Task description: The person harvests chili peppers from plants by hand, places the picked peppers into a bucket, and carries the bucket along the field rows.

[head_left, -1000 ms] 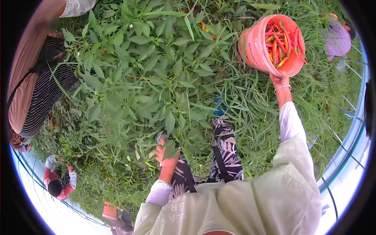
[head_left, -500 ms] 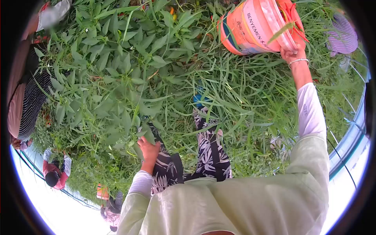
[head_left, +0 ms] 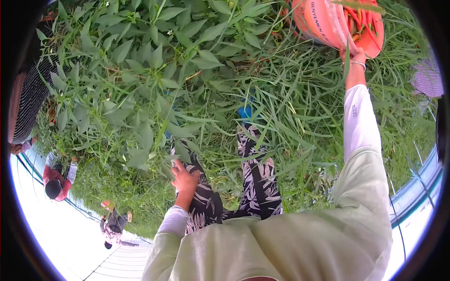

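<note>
My right hand [head_left: 355, 58], with a bracelet at the wrist, is closed on the rim of an orange-pink bucket [head_left: 315, 23] at the upper right. The bucket leans over, its mouth to the right, and long red chili peppers [head_left: 363, 23] show inside. Beside my patterned trouser leg, my left hand [head_left: 185, 180] is held with its fingers apart and nothing in them. Leafy green plants [head_left: 140, 84] with small white flowers lie in front of it.
Tall grass [head_left: 300, 103] surrounds my legs and blue footwear [head_left: 244, 112]. A person in a striped garment [head_left: 35, 107] is close on the left. Two more people [head_left: 56, 182] are farther off at lower left. A purple striped thing [head_left: 427, 77] lies at the right edge.
In the view, the bucket has shifted right with my right hand, and more of the peppers inside now show. My left hand appears slightly farther right and lower, away from the leaves.
</note>
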`<state>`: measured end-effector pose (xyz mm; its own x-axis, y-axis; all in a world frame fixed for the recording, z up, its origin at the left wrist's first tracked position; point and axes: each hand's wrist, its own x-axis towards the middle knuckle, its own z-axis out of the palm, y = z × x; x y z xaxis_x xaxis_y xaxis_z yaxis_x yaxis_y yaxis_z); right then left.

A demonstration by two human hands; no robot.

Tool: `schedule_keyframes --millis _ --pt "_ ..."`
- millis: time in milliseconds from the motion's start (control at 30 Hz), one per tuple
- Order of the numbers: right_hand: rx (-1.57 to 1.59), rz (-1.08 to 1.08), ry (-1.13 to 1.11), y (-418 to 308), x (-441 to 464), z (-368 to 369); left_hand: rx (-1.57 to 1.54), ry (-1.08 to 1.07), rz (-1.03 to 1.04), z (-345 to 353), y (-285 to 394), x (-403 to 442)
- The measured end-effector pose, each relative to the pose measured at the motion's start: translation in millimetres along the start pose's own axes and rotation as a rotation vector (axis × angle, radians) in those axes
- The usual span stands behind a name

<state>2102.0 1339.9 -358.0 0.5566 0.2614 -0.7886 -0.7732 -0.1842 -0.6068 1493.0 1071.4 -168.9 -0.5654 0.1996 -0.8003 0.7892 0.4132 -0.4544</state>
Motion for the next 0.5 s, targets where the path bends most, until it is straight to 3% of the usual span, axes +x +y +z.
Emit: schedule_keyframes --millis 67,167,267,333,400,467,500 --pt "-0.031 -0.028 -0.052 -4 -10 -10 0.024 0.027 -0.011 11 -14 14" --pt "-0.070 0.095 -0.128 -22 -15 3 -0.065 -0.035 -0.047 3 -12 15" --pt "-0.110 0.024 0.022 -31 -9 0 -0.263 0.013 0.061 -3 -18 12" --pt "-0.192 0.101 -0.143 -23 -6 5 0.080 0.406 0.523 -24 -9 3" --pt "-0.249 0.072 -0.165 -19 1 6 -0.592 0.223 0.937 -84 23 -11" --pt "-0.170 -0.088 0.080 -15 -22 23 -0.739 0.452 1.278 -153 59 -22" --pt "-0.127 0.093 -0.003 -29 -9 12 -0.747 0.460 1.259 -152 54 -19"
